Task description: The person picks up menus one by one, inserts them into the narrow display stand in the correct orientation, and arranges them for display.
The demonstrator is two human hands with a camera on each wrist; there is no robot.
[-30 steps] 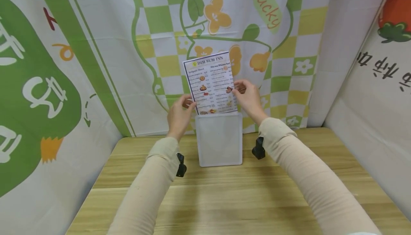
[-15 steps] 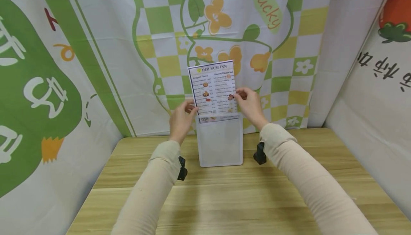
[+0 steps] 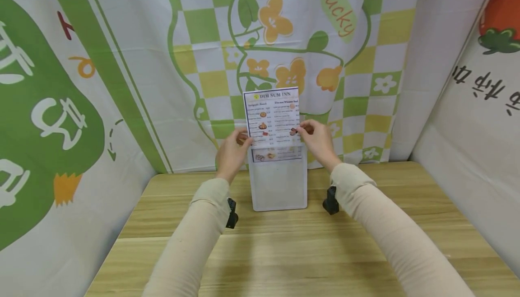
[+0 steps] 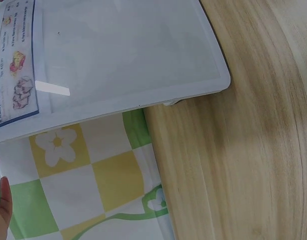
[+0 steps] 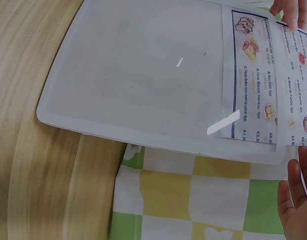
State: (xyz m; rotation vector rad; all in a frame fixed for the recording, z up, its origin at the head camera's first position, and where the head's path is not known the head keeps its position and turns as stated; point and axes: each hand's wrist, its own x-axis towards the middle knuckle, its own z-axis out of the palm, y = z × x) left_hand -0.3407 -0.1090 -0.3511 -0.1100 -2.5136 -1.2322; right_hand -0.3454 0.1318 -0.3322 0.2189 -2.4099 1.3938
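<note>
A printed menu headed "DIM SUM INN" stands upright, its lower end behind the clear front of a white-edged sign holder. The left hand pinches the menu's left edge just above the holder's top rim. On the opposite edge, the right hand pinches the menu between thumb and fingers. In the right wrist view the menu's bottom strip shows through the clear cover, well short of the holder's far end. The left wrist view catches only a bit of the left hand.
The holder stands on a wooden table near its back edge. Behind hangs a green-and-yellow checked curtain with flowers. Printed cloth walls enclose the left and right sides. A black wrist camera sits under each sleeve.
The menu has slid downward and straightened, its lower end passing from above the holder's rim to inside it. Both hands have moved down with it, keeping their pinch on the edges.
</note>
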